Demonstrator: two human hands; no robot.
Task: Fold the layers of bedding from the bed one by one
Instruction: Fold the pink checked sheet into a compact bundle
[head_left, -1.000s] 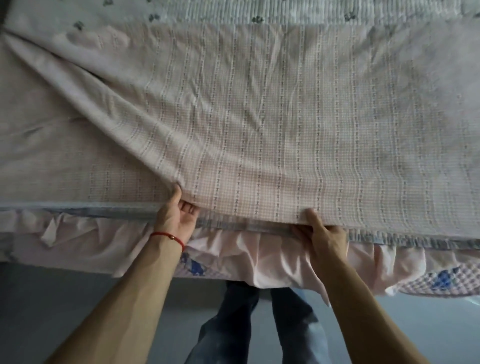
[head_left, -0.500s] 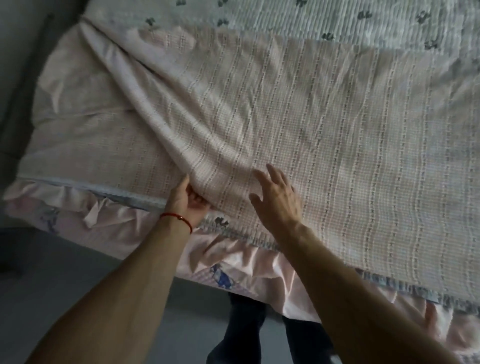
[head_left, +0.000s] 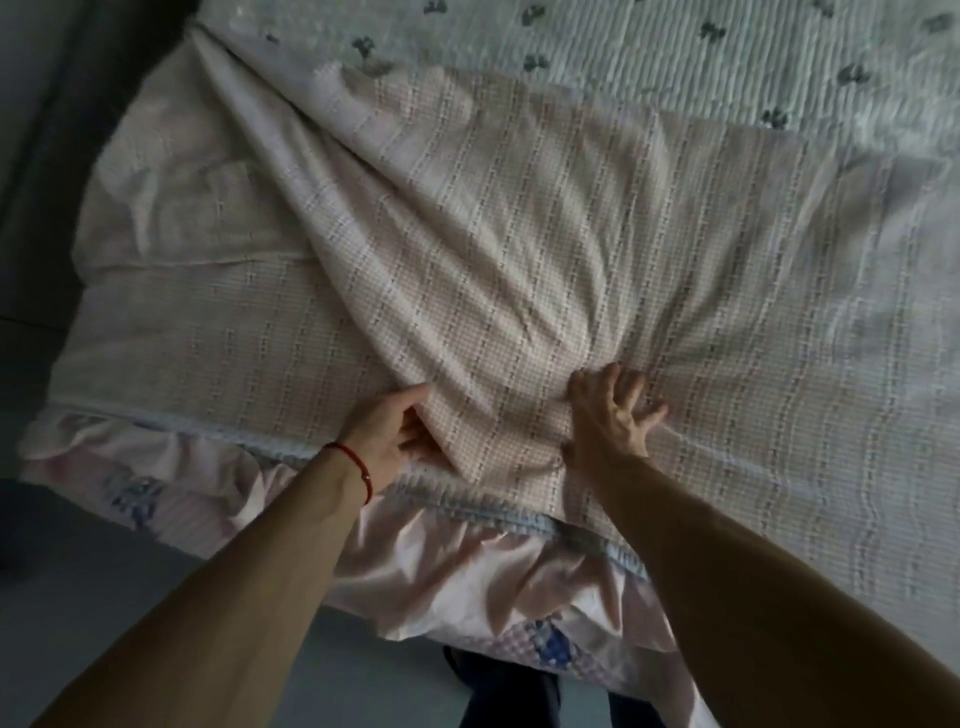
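Fingers: left hand (head_left: 387, 441) pinched on checked blanket (head_left: 519, 270) fold; right hand (head_left: 613, 415) spread flat, pressing beside. Advised: creases smoothed outward, edges aligned.

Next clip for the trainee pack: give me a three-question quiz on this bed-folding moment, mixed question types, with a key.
1. True or false: the left hand grips the edge of the pink checked blanket.
2. The right hand is: A) gripping the satin frill; B) spread flat on the blanket; C) off the bed.
3. Fill in: the left wrist wears a ___ string bracelet.

Key: 1 true; 2 B; 3 red. Beyond the blanket's far edge lies a pale quilted sheet with dark motifs.
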